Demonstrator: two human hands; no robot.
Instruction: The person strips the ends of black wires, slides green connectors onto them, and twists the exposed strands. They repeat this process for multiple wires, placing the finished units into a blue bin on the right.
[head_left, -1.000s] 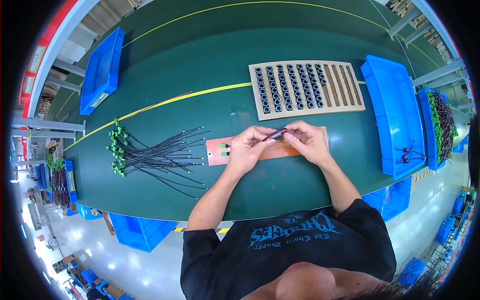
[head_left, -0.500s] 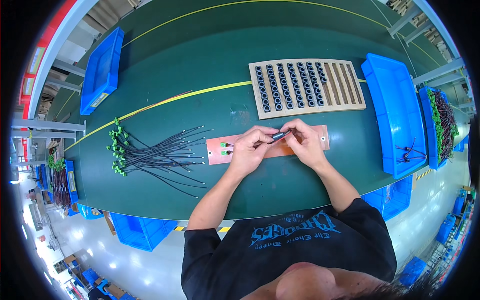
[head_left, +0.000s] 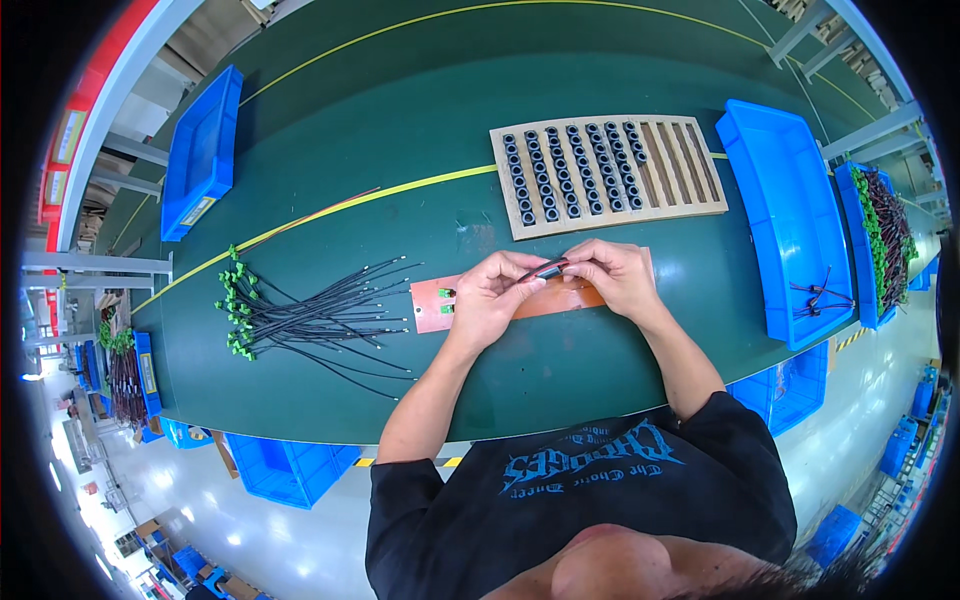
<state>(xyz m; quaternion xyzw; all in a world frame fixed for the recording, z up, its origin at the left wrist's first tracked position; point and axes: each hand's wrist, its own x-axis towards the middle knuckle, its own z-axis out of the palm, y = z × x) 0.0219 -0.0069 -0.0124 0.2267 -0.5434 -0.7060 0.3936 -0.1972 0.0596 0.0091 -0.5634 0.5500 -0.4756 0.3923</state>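
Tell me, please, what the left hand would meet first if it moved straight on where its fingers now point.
Beyond the black cable it pinches, the left hand would probably meet the right hand first, at its fingertips; their exact alignment in depth is unclear.

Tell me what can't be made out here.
All in the head view:
Thin dark cable: both ends hidden by bare left hand and right hand.
Flat copper-coloured plate: partly covered by those hands.
Small green plastic connectors on the left: contacts too small.
Blue plastic bin at lower left: partly hidden by the green tabletop.
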